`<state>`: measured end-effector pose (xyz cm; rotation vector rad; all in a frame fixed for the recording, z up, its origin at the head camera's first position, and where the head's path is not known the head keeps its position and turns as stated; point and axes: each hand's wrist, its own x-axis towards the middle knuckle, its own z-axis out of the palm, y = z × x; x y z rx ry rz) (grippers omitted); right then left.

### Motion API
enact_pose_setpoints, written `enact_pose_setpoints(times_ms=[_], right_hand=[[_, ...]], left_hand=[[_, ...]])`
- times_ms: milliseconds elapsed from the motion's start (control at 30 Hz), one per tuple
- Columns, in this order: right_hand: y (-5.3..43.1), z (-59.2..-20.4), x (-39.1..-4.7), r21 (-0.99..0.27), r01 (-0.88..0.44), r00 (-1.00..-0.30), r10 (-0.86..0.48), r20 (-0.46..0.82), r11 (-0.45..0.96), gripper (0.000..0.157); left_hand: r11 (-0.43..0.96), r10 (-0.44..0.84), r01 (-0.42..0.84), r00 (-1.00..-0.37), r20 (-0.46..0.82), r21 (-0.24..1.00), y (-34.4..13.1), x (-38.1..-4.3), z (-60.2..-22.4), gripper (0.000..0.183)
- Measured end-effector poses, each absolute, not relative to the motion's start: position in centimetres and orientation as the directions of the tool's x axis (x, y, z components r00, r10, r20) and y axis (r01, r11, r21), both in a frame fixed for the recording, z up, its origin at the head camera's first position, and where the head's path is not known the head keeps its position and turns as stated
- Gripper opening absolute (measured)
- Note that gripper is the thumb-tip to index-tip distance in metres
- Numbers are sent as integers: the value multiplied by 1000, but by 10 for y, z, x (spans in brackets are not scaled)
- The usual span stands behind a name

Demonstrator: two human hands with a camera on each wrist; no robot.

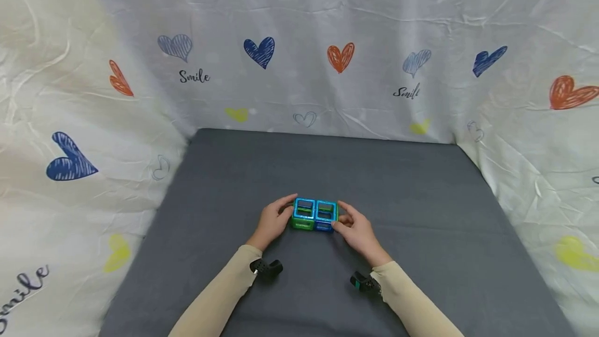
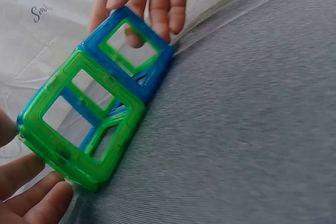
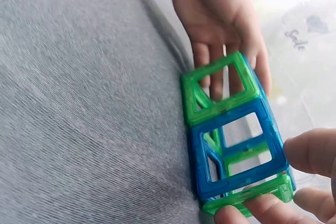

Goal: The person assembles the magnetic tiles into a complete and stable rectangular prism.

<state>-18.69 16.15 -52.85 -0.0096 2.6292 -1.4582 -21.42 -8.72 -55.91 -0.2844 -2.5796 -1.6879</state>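
Two open-framed cubes of magnetic tiles [image 1: 315,211] stand side by side on the dark cloth, joined in one block. Their top tiles are light blue. The near side has a green tile [image 2: 126,142] on the left and a dark blue tile [image 3: 239,176] on the right. My left hand [image 1: 272,224] holds the left end, thumb at a top corner and fingers along the side. At the right end, my right hand [image 1: 359,230] grips the block between thumb and fingers, against a green end tile [image 3: 254,192].
A dark grey cloth [image 1: 412,186] covers the table. White curtains [image 1: 299,92] printed with hearts and the word "Smile" hang behind it and along both sides. Black straps with small devices sit on the left wrist [image 1: 265,267] and right wrist [image 1: 366,282].
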Motion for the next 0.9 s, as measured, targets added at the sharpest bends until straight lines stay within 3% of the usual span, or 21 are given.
enact_pose_setpoints(times_ms=[133,267,400,567,667,900], right_hand=[[161,-529,-183,-834,33,-992,-85,-95,551,66],[164,-528,-185,-749,-96,-992,-126,17,655,64],[168,-521,-191,-581,-316,-948,-275,160,750,62],[168,-515,-200,-443,-518,-848,-506,157,731,60],[167,-516,-203,-413,-561,-815,-565,125,718,58],[167,-516,-204,-387,-594,-797,-581,165,706,54]], left_hand=[[415,157,170,-981,114,894,-87,-222,-556,38],[496,225,282,-955,192,821,-89,-228,-549,38],[605,389,459,-883,262,650,-89,-230,-532,44],[659,607,611,-777,170,439,-85,-228,-517,58],[656,646,639,-751,140,403,-83,-226,-516,56],[637,638,654,-744,198,408,-80,-224,-522,51]])
